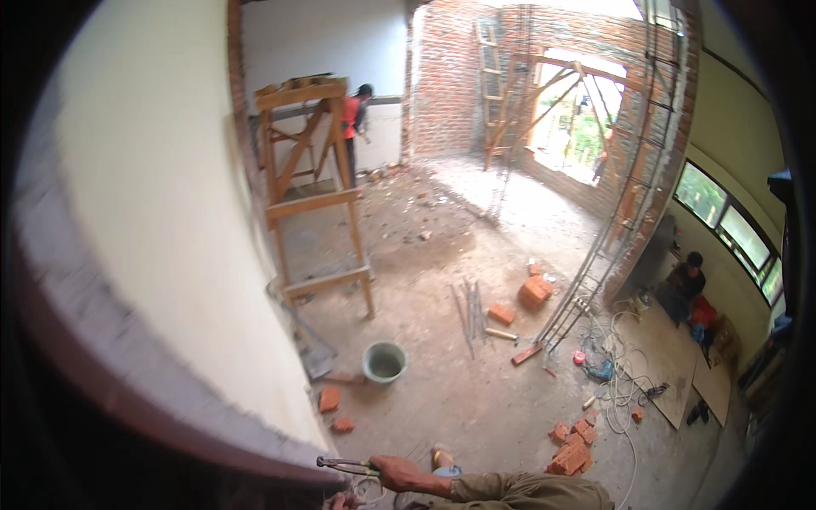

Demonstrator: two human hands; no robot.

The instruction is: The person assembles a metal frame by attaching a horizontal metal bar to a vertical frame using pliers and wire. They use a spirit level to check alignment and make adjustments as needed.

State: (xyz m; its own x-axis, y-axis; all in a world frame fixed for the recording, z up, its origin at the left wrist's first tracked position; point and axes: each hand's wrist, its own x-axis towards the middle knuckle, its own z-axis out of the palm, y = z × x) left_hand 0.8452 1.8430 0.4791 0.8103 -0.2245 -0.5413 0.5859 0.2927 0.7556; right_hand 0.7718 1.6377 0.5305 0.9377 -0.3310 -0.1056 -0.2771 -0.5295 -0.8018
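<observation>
Low in the head view, my right hand (398,473) is closed around the handles of a pair of pincers (344,464). Their dark jaws point left, close to the top edge of the low wall. My left hand (342,501) shows only in part at the lower edge, below the pincers. Its fingers look curled, but what they hold is too small to make out. Loops of thin wire (371,490) lie just right of it, under my right wrist. A foot in a sandal (442,459) shows beyond my right forearm.
A grey bucket (385,363), a shovel (316,357) and broken bricks (571,450) lie on the floor. A wooden trestle (314,195) stands left, near one person; another person (684,280) sits at right. A rebar column (595,263) rises beside tangled cables (616,357).
</observation>
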